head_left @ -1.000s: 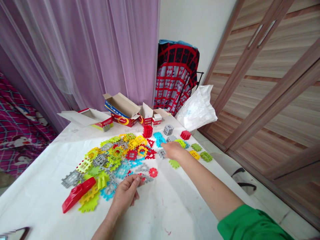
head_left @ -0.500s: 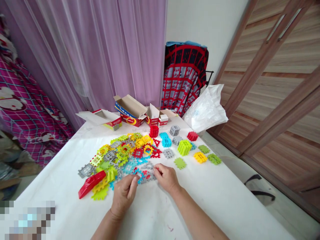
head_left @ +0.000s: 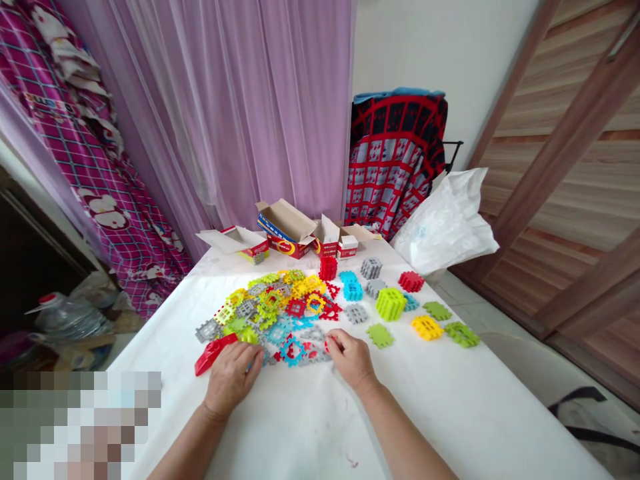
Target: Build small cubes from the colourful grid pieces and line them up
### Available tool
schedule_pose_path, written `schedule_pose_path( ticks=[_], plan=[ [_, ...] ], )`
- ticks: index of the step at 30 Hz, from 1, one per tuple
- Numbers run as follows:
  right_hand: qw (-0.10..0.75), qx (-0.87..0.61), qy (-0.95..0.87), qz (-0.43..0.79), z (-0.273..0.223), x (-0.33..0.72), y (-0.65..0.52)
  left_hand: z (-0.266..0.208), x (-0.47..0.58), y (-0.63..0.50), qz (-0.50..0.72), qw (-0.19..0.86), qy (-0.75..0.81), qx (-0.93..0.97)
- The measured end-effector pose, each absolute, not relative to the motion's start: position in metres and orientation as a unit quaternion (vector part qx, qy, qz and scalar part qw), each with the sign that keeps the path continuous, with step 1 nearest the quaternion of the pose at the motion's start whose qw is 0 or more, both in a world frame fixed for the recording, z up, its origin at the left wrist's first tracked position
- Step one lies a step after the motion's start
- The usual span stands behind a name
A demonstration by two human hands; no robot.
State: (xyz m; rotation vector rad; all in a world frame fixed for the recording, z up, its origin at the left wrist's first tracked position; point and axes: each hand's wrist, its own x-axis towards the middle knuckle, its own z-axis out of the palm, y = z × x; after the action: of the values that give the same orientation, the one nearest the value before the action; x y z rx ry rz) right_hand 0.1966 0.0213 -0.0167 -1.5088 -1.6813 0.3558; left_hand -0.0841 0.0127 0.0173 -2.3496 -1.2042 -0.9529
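A lilac curtain (head_left: 280, 100) fills the upper left and centre, with magenta checked fabric (head_left: 105, 207) hanging at far left. Right of centre, a plain white wall (head_left: 415, 40) rises behind red-and-black draped cloth (head_left: 390, 160). A wood-grain wardrobe (head_left: 555, 193) with 1 visible metal handle (head_left: 623, 37) stands at right, above pale flooring (head_left: 457, 290). Soft light spreads throughout.

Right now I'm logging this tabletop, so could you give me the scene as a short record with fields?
Left hand: at the near-left edge of the pile, beside the long red piece; grip unclear
Right hand: near gray pieces, a bit of red at its fingers
Pile: loose, multicolored notched pieces
Right of pile: stacks, including a lime green stack
Far end: open boxes; white bag at the right
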Motion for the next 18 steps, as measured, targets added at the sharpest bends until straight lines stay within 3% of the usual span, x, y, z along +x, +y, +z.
schedule_pose_path(
  ticks=[6,11,18],
  plan=[
    [0.426,-0.584,-0.672,0.161,-0.019,0.197,0.024,0.025,-0.093,0.031,-0.248,0.175,-0.549,-0.778],
    [0.413,-0.582,-0.681,0.161,-0.018,0.197,0.024,0.049,-0.084,0.046,-0.155,0.066,-0.639,-0.751],
    [0.404,-0.582,-0.685,0.169,-0.016,0.197,0.024,0.066,-0.074,0.062,-0.193,-0.04,-0.638,-0.744]
  ],
)
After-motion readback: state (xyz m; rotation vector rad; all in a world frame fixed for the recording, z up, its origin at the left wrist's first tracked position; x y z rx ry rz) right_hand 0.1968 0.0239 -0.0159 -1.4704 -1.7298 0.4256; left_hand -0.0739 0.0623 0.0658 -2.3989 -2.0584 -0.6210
